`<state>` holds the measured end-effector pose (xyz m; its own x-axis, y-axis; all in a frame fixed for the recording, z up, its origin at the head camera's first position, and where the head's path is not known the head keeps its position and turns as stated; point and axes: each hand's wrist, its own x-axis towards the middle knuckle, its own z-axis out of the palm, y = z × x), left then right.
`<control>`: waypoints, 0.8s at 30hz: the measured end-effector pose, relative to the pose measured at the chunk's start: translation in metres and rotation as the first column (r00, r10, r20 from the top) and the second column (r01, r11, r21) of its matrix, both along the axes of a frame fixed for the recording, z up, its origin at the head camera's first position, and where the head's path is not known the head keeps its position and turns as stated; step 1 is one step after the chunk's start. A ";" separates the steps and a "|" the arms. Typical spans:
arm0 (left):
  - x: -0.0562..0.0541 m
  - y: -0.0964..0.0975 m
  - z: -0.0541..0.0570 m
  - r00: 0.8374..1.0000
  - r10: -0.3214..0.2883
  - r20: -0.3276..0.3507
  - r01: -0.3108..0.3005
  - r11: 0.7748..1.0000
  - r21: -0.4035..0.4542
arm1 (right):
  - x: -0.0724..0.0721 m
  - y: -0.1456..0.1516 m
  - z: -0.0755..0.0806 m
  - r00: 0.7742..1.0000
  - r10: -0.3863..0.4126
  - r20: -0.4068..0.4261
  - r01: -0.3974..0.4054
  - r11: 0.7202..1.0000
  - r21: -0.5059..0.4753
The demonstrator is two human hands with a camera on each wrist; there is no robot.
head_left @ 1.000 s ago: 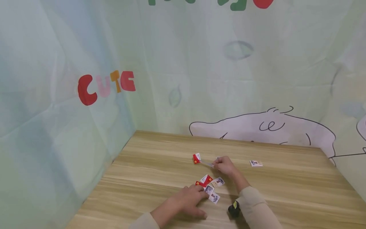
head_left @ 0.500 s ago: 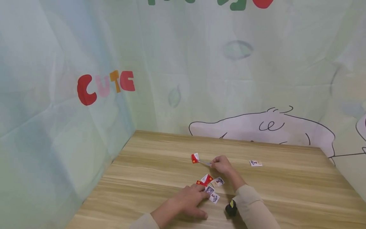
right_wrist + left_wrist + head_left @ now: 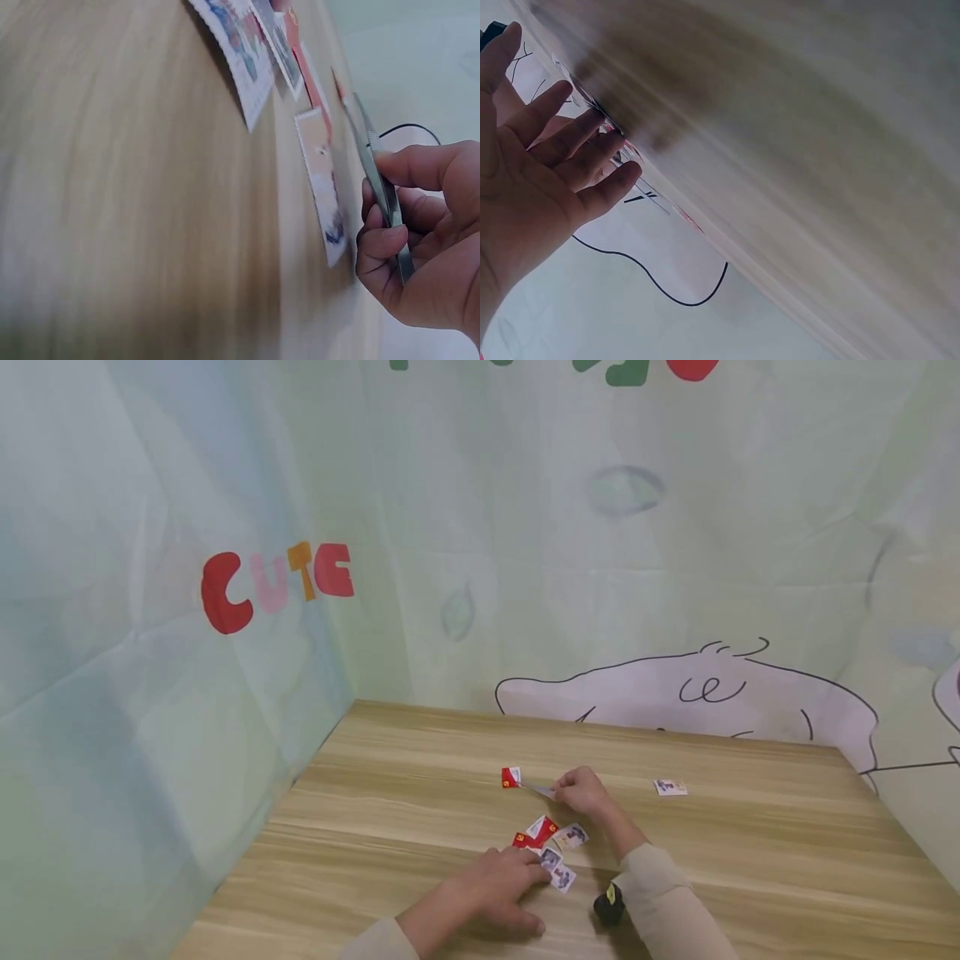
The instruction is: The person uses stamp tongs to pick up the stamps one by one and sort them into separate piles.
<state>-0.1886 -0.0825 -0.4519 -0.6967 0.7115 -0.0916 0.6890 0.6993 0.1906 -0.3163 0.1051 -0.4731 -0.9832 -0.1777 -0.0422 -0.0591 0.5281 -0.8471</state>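
Metal tweezers [image 3: 373, 161] are pinched between the thumb and fingers of my right hand [image 3: 583, 793]. Their tips reach left to the edge of a red-and-white stamp [image 3: 510, 777] lying toward the back of the table; whether they grip it I cannot tell. My left hand [image 3: 491, 883] lies low over the table with spread, lightly bent fingers, its fingertips touching a small group of stamps. That group shows a red-and-white stamp [image 3: 541, 829], a pale picture stamp [image 3: 572, 837] and another picture stamp [image 3: 562, 877]. The left fingers partly cover some of them.
A single picture stamp [image 3: 671, 787] lies apart at the back right of the wooden table [image 3: 390, 793]. Beside the right sleeve sits a small black object [image 3: 609, 906] with a yellow mark. Printed cloth [image 3: 480, 635] hangs along the left and back edges.
The far red-and-white stamp has shifted slightly left and turned a little. My right hand moved slightly left with the tweezers, then stayed nearly still. My left hand has hardly moved.
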 end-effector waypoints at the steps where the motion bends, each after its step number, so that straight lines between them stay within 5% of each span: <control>1: 0.000 0.000 0.000 1.000 0.001 0.001 -0.001 1.000 0.001 | 0.001 0.002 0.001 1.000 0.008 -0.009 -0.008 1.000 0.012; 24: 0.002 0.001 0.001 1.000 0.015 0.016 -0.015 1.000 -0.008 | 0.027 0.033 0.015 0.998 0.055 -0.035 -0.055 0.998 0.017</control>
<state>-0.1865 -0.0811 -0.4514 -0.7056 0.7002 -0.1085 0.6755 0.7110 0.1956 -0.2895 0.1380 -0.4582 -0.9729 -0.2310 -0.0111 -0.1179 0.5365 -0.8356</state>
